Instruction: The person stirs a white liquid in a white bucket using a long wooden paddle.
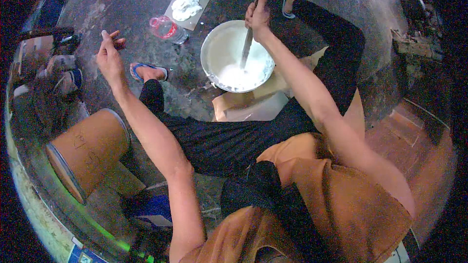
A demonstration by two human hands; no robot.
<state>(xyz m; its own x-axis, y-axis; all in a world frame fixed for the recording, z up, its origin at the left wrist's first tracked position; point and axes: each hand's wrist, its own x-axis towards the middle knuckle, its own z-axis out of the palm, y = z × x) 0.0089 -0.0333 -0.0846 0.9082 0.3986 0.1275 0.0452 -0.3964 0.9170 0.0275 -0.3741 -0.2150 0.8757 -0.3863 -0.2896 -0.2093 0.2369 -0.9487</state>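
A long wooden stick (246, 48) slants down into a white bucket (207, 44). My right hand (259, 15) is wrapped round its upper part, above the bucket's far right rim. The stick's lower end dips into white, thick-looking stuff (239, 75) and is hidden there. Out to the left, my left hand (110, 58) is raised in the air, its fingers partly bent and apart, with nothing visible in it. Nearest to that hand on the floor is a clear plastic bottle (178, 34) with a red label and cap, lying or tilted; I cannot tell which.
A flat board (207, 0) beyond the bottle bears a white heap (186, 6) and several small white lumps. Cardboard (253, 104) lies under the bucket. A brown drum (90, 151) lies at the left. My feet in flip-flops (150, 71) flank the bucket.
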